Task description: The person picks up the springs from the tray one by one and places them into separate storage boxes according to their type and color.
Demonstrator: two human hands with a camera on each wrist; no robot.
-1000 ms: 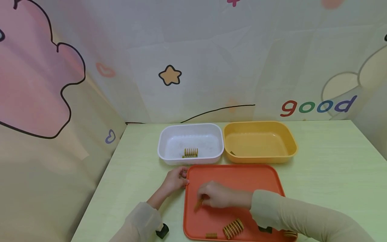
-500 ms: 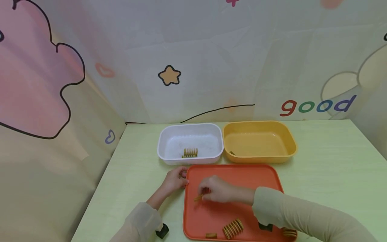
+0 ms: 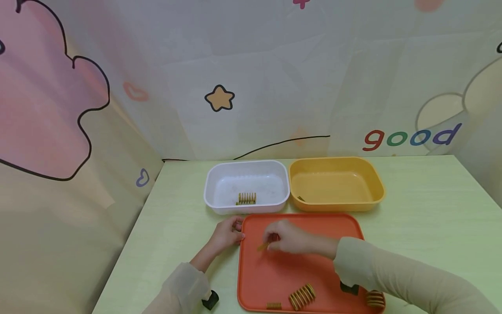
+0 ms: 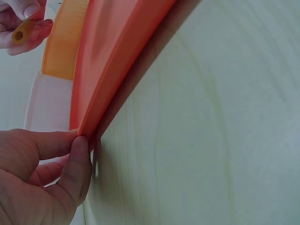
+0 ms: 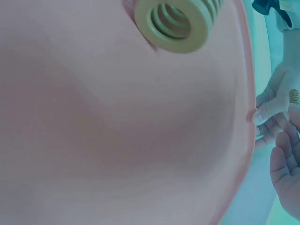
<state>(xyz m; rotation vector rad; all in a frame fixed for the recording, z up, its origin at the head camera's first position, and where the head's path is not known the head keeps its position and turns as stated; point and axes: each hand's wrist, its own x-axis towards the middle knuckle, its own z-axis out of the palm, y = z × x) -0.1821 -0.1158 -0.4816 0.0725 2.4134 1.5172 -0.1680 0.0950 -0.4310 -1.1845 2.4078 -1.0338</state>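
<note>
My left hand (image 3: 225,234) pinches the left rim of the orange-red tray (image 3: 259,283), thumb and fingers on its edge in the left wrist view. Above the tray's left part, my right hand (image 3: 288,237) holds a small yellow coil spring (image 3: 262,247) between thumb and fingers. Its hollow round end faces the left wrist camera. On the tray's near side lie a small spring (image 3: 274,305), a large thick spring (image 3: 302,297) and another large one (image 3: 375,299) by the right sleeve. A thick coil spring (image 5: 183,23) shows up close in the right wrist view.
Behind the tray stands a white tub (image 3: 219,185) with two springs (image 3: 247,198) at its near wall. Right beside it is a yellow tub (image 3: 337,183) with a small spring (image 3: 301,199) in its near left corner. A printed cloth (image 3: 274,96) hangs behind the table.
My right hand, holding the small spring, has moved away from me and a little to the right over the tray. My left hand stays at the tray's rim.
</note>
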